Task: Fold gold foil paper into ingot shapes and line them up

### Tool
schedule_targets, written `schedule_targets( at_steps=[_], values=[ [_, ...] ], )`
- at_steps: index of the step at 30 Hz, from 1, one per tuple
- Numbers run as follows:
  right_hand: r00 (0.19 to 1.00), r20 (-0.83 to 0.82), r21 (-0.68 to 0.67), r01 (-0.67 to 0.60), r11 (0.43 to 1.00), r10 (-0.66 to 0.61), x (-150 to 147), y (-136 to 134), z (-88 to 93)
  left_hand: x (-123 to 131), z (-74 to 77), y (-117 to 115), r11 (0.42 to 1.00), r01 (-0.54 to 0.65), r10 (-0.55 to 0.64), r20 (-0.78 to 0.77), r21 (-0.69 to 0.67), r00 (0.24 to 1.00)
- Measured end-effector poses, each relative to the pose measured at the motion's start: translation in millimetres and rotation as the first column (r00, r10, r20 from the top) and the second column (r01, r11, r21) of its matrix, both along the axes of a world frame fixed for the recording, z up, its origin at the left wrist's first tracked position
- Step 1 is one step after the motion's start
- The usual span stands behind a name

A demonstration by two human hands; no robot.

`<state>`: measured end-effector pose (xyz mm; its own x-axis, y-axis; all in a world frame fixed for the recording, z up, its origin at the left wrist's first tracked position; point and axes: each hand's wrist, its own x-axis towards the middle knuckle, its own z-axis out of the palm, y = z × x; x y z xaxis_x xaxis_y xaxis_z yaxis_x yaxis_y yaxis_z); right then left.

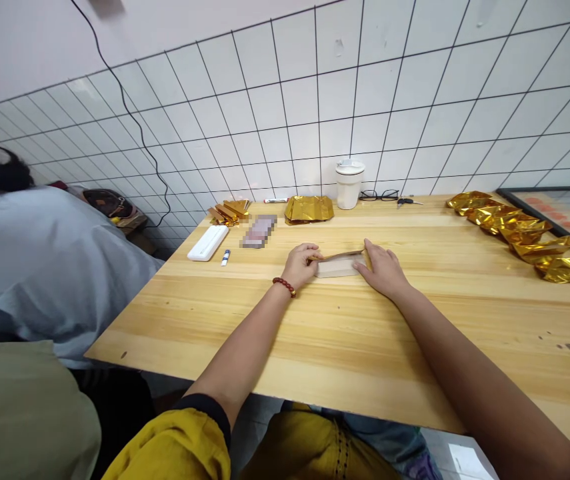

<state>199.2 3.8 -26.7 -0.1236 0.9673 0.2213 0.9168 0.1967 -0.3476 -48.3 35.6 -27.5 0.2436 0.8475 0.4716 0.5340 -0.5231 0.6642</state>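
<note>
A partly folded sheet of paper [337, 268], pale on its upper face with a brownish folded edge, lies on the wooden table [285, 333] in front of me. My left hand [303, 265], with a beaded bracelet [285, 287] at the wrist, pinches the sheet's left end. At the opposite end my right hand [383, 268] has its thumb on the pale face and its fingers behind the raised edge. Beyond the hands lies a flat stack of gold foil paper [309, 209]. Folded gold foil pieces [519, 230] run in a row along the right side.
A white lidded cup [349, 185], eyeglasses [379, 195], keys [409, 201] and a marker [275, 200] stand or lie by the tiled wall. On the left are gold strips [229, 212], a blurred phone-like object [259, 231], a white case [208, 243] and a small glue stick [225, 257]. Another person [49, 267] sits left.
</note>
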Motion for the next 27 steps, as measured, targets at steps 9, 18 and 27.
schedule_targets(
  at_steps=[9, 18, 27],
  values=[
    [1.000, 0.010, 0.024, -0.006, 1.000, 0.006, 0, 0, -1.0, 4, 7.8, -11, 0.999, -0.041, 0.042, -0.173, 0.009, 0.984],
    [0.984, 0.004, 0.096, -0.180, 0.979, 0.180, -2, -11, 7.6, 5, 6.9, -13, 0.995, -0.018, 0.043, -0.278, 0.094, 0.960],
    [0.930, 0.171, 0.049, -0.338, 0.940, 0.326, -5, -14, 10.2, 7, 12.6, -19, 0.991, -0.002, 0.045, -0.323, 0.132, 0.945]
  ],
)
